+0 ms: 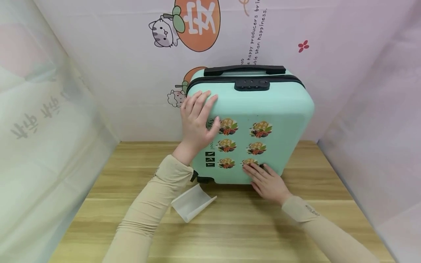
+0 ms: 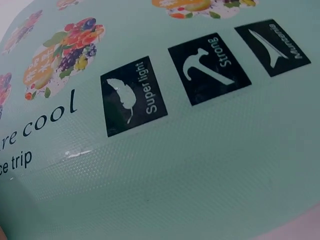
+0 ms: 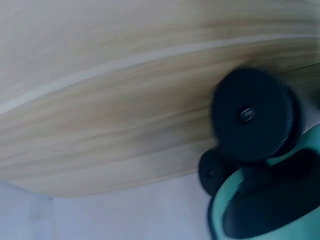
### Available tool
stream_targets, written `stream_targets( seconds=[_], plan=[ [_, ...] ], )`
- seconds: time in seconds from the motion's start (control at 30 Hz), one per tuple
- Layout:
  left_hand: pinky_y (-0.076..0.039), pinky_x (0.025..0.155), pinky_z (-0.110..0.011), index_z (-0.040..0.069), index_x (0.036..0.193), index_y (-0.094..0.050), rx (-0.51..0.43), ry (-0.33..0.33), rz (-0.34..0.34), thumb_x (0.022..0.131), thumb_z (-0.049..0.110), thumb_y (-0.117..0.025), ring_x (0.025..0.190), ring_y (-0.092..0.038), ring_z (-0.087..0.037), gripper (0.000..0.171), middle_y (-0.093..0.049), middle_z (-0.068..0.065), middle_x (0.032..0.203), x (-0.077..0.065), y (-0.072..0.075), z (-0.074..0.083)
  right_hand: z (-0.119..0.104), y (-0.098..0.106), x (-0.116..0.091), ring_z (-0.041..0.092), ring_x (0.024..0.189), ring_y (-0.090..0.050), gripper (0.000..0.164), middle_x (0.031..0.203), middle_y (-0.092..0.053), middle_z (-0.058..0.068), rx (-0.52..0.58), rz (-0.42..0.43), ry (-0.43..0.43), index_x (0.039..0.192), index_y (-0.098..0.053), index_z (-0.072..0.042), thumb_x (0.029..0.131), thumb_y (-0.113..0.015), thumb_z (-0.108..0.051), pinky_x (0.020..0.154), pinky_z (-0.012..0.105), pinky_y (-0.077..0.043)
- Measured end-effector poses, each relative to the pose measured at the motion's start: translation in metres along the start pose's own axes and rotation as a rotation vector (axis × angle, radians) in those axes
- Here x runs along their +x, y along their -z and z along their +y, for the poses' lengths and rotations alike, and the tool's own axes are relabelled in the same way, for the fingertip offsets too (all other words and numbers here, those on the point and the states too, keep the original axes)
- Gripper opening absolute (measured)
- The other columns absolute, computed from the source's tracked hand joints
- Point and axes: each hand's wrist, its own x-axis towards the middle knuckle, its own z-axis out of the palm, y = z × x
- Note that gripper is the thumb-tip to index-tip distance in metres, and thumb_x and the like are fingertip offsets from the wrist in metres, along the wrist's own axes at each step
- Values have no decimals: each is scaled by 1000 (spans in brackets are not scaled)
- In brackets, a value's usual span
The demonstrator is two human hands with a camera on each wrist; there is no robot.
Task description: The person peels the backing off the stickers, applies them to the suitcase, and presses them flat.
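Note:
A mint-green suitcase [image 1: 283, 109] stands upright on the wooden table, its black handle [image 1: 245, 68] and combination lock [image 1: 251, 85] at the top. Several round fruit stickers [image 1: 261, 129] are in two columns on its front. My left hand [image 1: 196, 118] rests with spread fingers on the upper left corner. Low on the front, my right hand [image 1: 268, 182] lays its extended fingers over the bottom sticker of the right column, partly covering it. In the left wrist view, black label squares [image 2: 134, 96] show on the shell. Black wheels [image 3: 252, 115] appear in the right wrist view.
A white curved sheet of backing paper or plastic [image 1: 192, 203] lies on the wooden table [image 1: 236, 233], left of centre in front of the suitcase. Printed white cloth [image 1: 131, 73] hangs behind and along both sides.

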Motion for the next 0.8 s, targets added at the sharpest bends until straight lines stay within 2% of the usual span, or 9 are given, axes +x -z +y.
stream_targets(
  seconds=[0.2,0.37,0.57,0.67,0.8],
  plan=[
    [-25,109,-52,7,123,-59,12,-6,-19,84,26,-50,124,-42,-30,44,-56,-13,128,0,1,-2,13,2,-15,10,146,6,53,159,6,-7,-33,33,-2,152,0,-18,104,-10,-37,120,34,0],
    [-25,109,-52,8,124,-59,17,-2,-28,84,26,-50,125,-42,-30,45,-56,-13,129,0,2,-1,14,1,-24,11,146,3,53,159,3,-6,-15,59,-20,152,-3,-15,105,-13,-36,120,32,0],
    [-25,110,-52,7,124,-58,28,0,-33,85,26,-50,125,-42,-30,45,-55,-13,129,1,3,1,8,-2,-24,9,146,4,54,159,4,-8,-4,74,-60,152,-1,-17,104,-11,-39,120,36,-1],
    [-24,110,-52,7,124,-58,31,-4,-33,85,26,-49,125,-42,-30,45,-55,-13,129,1,3,1,5,-3,-20,9,146,2,54,159,1,-7,-21,97,-44,152,-3,-17,104,-13,-39,120,38,-5],
    [-24,110,-52,7,125,-58,32,-7,-37,85,26,-49,125,-42,-30,45,-55,-12,129,1,3,0,5,-2,-12,10,146,2,53,159,3,-6,-62,68,-8,152,0,-16,104,-9,-39,120,38,-8]
  ],
)
